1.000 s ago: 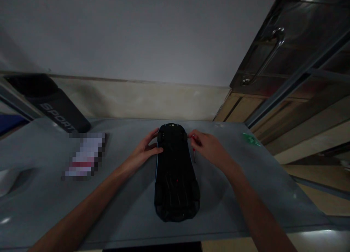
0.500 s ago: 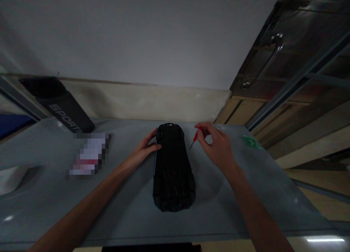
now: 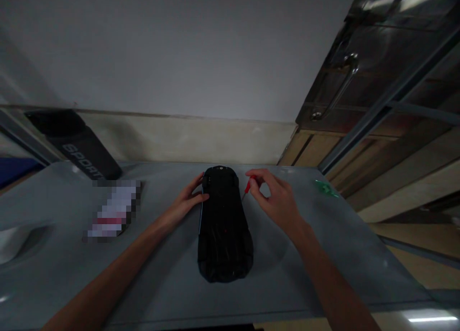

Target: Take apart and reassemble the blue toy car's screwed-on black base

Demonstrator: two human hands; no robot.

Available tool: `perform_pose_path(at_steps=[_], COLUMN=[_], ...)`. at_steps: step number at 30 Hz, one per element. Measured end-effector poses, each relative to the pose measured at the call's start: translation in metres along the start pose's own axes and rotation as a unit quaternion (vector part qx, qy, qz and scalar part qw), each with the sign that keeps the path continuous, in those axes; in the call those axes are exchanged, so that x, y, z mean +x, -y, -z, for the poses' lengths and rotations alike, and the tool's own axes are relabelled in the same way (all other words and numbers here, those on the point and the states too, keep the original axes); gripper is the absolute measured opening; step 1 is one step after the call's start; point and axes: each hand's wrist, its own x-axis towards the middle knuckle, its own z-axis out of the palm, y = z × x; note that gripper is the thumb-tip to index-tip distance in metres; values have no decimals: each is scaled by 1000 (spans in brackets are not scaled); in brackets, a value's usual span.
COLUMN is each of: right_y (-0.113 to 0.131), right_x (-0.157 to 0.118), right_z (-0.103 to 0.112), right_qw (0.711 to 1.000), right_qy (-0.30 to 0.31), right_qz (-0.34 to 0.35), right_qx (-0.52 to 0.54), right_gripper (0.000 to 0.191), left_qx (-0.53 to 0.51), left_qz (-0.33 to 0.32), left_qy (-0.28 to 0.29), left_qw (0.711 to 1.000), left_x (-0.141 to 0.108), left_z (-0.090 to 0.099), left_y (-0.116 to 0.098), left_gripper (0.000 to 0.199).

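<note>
A black toy car (image 3: 224,225) lies upside down on the grey table (image 3: 161,283), its underside and wheels facing up. My left hand (image 3: 189,198) grips its left side near the far end, the thumb on the underside and the fingers along the edge. In my right hand (image 3: 275,194), a small screwdriver (image 3: 247,186) with a red handle is pinched between thumb and fingertips. Its thin shaft slants down and left to the right edge of the car; whether the tip touches it I cannot tell.
A dark bottle marked SPORT (image 3: 81,149) stands at the back left, near a blurred-out flat object (image 3: 115,209). A white rounded thing (image 3: 12,242) sits at the left edge. Something small and green (image 3: 326,188) lies at the right. Behind the table rises a wall (image 3: 187,137).
My right hand has brought the screwdriver left, closer to the car's right edge. My left hand keeps its hold on the car. The whole view has shifted slightly.
</note>
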Motion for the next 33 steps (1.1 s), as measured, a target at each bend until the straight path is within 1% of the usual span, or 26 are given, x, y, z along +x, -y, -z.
perform_pose_path(at_steps=[5,8,14,17,21,23,27,33], right_y=[-1,-1,3,6,9,10,10,10], right_x=[-1,-2,-2,-3,-5,-5,-4,-2], right_z=[-2,-2,-1,-4,-10,-12,-12,-8], right_qw=[1000,1000,998,998,998,998,997,993], right_qy=[12,31,58,59,48,46,56,88], right_qz=[17,0,-32,-32,-25,-28,-46,-70], right_qx=[4,-2,-2,-8,-28,-27,1,28], right_gripper=[20,21,24,23,13,12,18,30], left_qx=[13,9,5,8,5,5,5,10], left_qz=[-6,-14,-2,-10,-22,-19,-11,-10], left_qy=[5,10,6,10,8,8,10,8], left_qw=[1000,1000,1000,1000,1000,1000,1000,1000], left_x=[3,2,-1,1,2,1,0,-2], left_z=[3,3,1,1,1,1,1,1], left_y=[5,5,1,1,3,3,2,0], left_gripper=[94,92,90,89,89,88,89,87])
